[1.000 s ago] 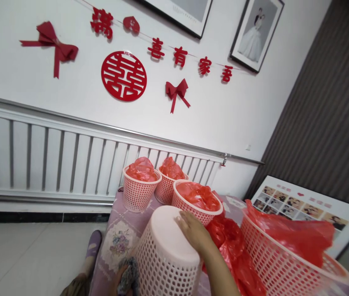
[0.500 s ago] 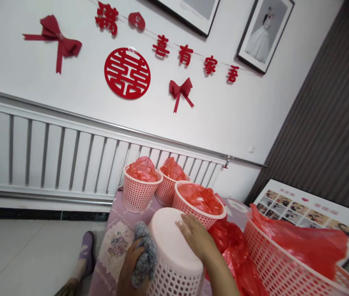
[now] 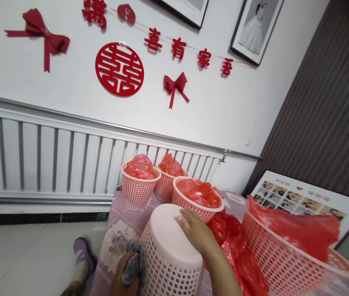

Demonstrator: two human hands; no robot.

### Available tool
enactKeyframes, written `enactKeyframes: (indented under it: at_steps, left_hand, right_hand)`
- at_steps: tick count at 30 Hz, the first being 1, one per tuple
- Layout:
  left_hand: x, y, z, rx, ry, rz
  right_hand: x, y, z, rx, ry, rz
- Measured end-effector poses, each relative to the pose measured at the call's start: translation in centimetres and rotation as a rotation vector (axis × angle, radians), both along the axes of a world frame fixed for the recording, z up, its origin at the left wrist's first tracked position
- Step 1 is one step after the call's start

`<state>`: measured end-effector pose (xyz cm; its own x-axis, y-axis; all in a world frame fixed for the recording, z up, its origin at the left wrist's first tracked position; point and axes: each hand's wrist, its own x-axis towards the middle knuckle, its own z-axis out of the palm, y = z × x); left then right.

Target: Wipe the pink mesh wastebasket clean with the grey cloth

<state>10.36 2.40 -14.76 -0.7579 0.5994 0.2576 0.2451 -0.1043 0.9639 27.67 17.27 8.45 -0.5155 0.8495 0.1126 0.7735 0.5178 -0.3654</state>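
Hands (image 3: pixel 126 273) on upturned basket (image 3: pixel 173 242), floral tablecloth (image 3: pixel 117 236), radiator (image 3: pixel 54 154)

Left hand (image 3: pixel 125 276): partly cropped by the lower edge; fingertips obscured by the grey cloth. Upturned basket (image 3: pixel 172 251): rim out of frame below. Above the round red emblem (image 3: pixel 119 69), the larger picture frame (image 3: pixel 189 12) is cut off; its print is illegible.

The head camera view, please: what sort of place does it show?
It is probably a room in a home, decorated for a wedding. A round red double-happiness sign and a framed photo showing a white wedding dress hang on the wall, above a white radiator.
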Motion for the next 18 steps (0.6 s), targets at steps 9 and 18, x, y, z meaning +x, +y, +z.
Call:
enactKeyframes:
  at_steps: [9,18]
  left_hand:
    - [0.2,1.4,8.4,0.333,0.228,-0.057]
    - [-3.1,0.8,-3.6,-0.204,-0.149,-0.089]
  right_hand:
    - [0.0,-0.1,-0.1,0.01,0.024,-0.016]
    - [0.0,-0.2,-0.1,0.031,0.034,0.007]
